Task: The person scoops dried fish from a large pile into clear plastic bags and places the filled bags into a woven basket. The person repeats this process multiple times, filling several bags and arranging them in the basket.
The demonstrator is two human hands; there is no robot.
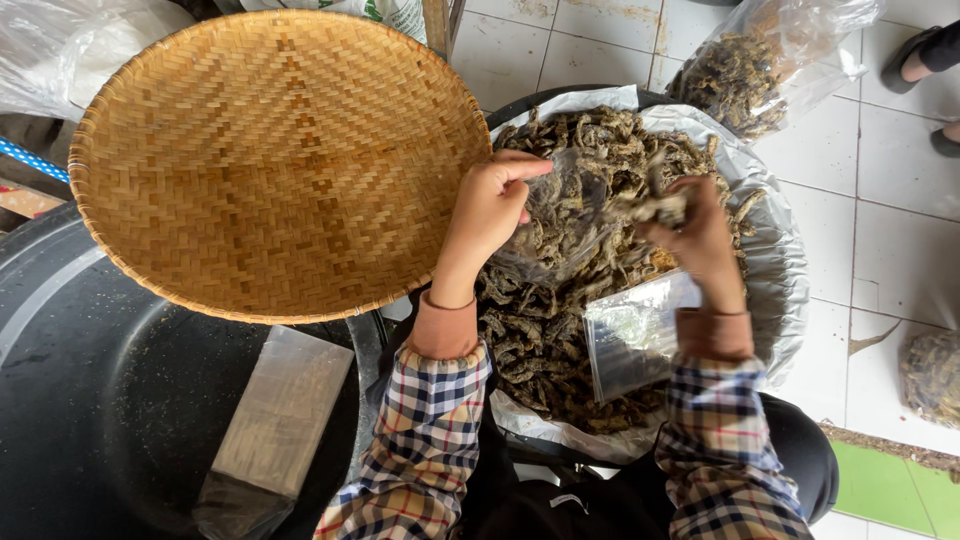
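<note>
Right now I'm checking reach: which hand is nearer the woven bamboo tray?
Left. The left hand is just beside the woven bamboo tray, near its right rim. The right hand is farther off, over the dried pieces.

Both arms reach forward from the bottom of the view, in checked sleeves with brown cuffs at the wrists. The left hand (490, 205) is raised, its fingers (520, 168) curled over in a pinch. The right hand (700, 240) is near it, a little blurred, with its fingers closed tight in a fist-like grip.
</note>
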